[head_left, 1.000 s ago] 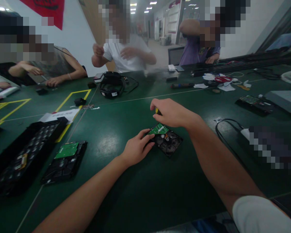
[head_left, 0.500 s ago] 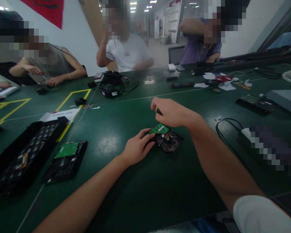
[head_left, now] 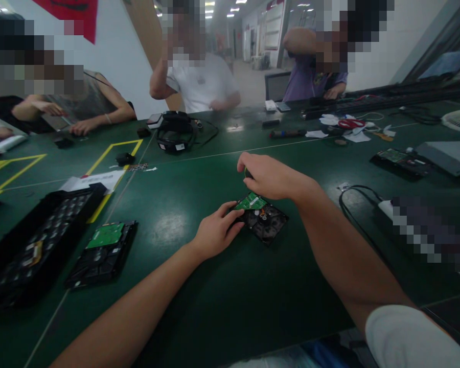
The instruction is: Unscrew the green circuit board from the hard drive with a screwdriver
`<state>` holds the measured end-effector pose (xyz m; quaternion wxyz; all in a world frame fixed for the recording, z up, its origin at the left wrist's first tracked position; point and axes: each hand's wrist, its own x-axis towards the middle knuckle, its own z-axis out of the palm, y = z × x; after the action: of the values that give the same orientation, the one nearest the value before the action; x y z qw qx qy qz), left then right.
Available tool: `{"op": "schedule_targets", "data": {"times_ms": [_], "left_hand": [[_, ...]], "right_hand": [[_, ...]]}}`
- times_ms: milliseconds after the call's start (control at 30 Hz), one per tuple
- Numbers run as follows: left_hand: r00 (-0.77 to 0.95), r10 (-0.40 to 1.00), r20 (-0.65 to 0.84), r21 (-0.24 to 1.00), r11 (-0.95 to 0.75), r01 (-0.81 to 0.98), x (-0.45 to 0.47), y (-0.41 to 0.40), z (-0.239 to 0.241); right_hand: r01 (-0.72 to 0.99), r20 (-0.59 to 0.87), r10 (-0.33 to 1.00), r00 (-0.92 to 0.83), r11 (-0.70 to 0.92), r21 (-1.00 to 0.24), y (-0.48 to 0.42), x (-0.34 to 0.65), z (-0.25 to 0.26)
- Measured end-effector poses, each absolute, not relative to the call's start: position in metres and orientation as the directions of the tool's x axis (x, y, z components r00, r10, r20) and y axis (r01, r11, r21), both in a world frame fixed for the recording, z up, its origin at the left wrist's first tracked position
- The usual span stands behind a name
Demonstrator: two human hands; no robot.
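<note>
A hard drive [head_left: 267,225] with a green circuit board [head_left: 252,201] lies flat on the green table. My left hand [head_left: 215,230] steadies it from the left, fingers on the board's edge and thumb at the drive's side. Above the board, my right hand [head_left: 268,176] is closed around a screwdriver [head_left: 248,174]; only a bit of its dark and yellow handle shows, and its tip is hidden. To the left lies a second hard drive [head_left: 103,253], also with a green board.
A long black tray [head_left: 42,240] with small parts stands at the left. On the right are another hard drive [head_left: 398,162], a grey box [head_left: 448,156] and a black cable [head_left: 352,225]. A black headset [head_left: 176,130] sits farther back. Several people sit across the table.
Both hands stay at the hard drive, almost still. The whole view has shifted slightly. Less of the yellow on the screwdriver's handle shows now.
</note>
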<state>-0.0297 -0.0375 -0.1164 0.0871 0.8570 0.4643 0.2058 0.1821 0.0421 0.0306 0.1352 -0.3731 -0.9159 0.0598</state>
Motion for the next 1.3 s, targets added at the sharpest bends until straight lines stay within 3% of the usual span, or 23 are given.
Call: {"op": "schedule_targets", "data": {"times_ms": [1100, 1300], "left_hand": [[0.479, 0.827, 0.294, 0.344, -0.559, 0.754, -0.0291, -0.0375, -0.1171], [0.484, 0.827, 0.286, 0.341, -0.56, 0.755, -0.029, -0.0373, -0.1158]], "right_hand": [[0.643, 0.283, 0.676, -0.681, 0.736, -0.21, 0.046, 0.1821, 0.0331], [0.618, 0.298, 0.677, -0.673, 0.736, -0.275, 0.0451, 0.1794, 0.0329]]}}
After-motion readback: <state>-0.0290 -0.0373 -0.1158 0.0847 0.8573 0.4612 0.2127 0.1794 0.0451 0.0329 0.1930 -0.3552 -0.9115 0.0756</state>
